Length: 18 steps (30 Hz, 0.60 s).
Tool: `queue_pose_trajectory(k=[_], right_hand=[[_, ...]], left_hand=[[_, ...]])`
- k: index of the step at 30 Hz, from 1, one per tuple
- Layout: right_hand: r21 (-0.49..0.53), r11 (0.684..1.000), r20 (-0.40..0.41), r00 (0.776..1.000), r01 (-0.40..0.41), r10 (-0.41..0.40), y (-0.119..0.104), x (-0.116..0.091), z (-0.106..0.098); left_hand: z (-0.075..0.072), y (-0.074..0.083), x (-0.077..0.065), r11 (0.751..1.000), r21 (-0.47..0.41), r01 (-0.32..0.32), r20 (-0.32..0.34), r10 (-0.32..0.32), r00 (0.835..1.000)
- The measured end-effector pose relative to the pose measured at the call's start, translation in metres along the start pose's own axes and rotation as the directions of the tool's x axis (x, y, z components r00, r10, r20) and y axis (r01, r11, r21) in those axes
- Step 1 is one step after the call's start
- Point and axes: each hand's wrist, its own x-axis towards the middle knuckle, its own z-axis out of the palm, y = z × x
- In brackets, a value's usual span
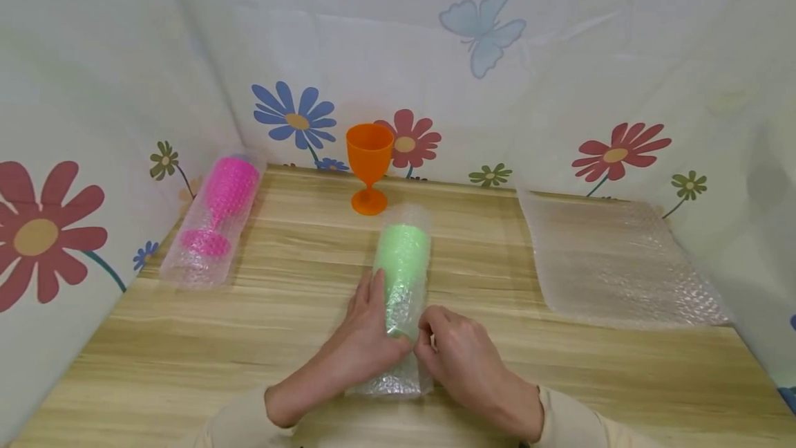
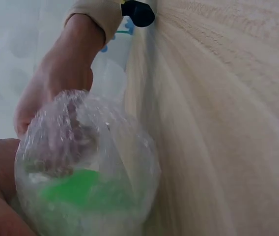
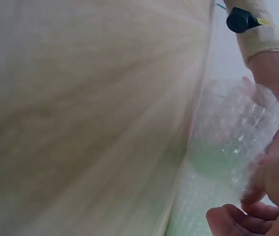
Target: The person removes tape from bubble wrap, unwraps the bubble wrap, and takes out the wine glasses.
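In the head view a green goblet (image 1: 403, 254) lies rolled in clear bubble wrap (image 1: 398, 387), its bowl pointing away from me. My left hand (image 1: 367, 337) presses on the roll, fingers straight along its left side and thumb across the near part. My right hand (image 1: 463, 358), its fingers curled, pinches at the roll's right edge close to that thumb. From the left wrist, the roll's round near end (image 2: 88, 162) shows green through the layers. In the right wrist view the curled right fingers (image 3: 223, 221) are right beside the wrap (image 3: 233, 123).
An orange goblet (image 1: 370, 157) stands unwrapped beyond the roll. At the left back lies a pink goblet (image 1: 230, 189) in bubble wrap. A flat bubble wrap sheet (image 1: 622, 261) covers the right of the wooden table (image 1: 298, 351). Flowered cloth (image 1: 385, 54) walls the back and sides.
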Motion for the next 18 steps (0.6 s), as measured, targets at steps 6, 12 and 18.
queue_pose_trajectory(k=[6,12,18], right_hand=[[0.16,0.986,0.016,0.999,-0.039,0.037,0.003,0.005,-0.007],[0.198,0.979,0.055,0.997,0.05,-0.062,0.008,0.01,-0.011],[0.14,0.982,0.102,0.985,0.126,-0.141,0.011,0.011,-0.005]], left_hand=[[0.0,-0.007,-0.003,0.999,-0.023,-0.025,-0.037,0.024,0.999],[-0.001,-0.008,-0.006,0.992,0.007,-0.129,-0.132,0.128,0.983],[0.001,-0.003,-0.006,0.975,0.091,-0.205,-0.197,0.219,0.956]])
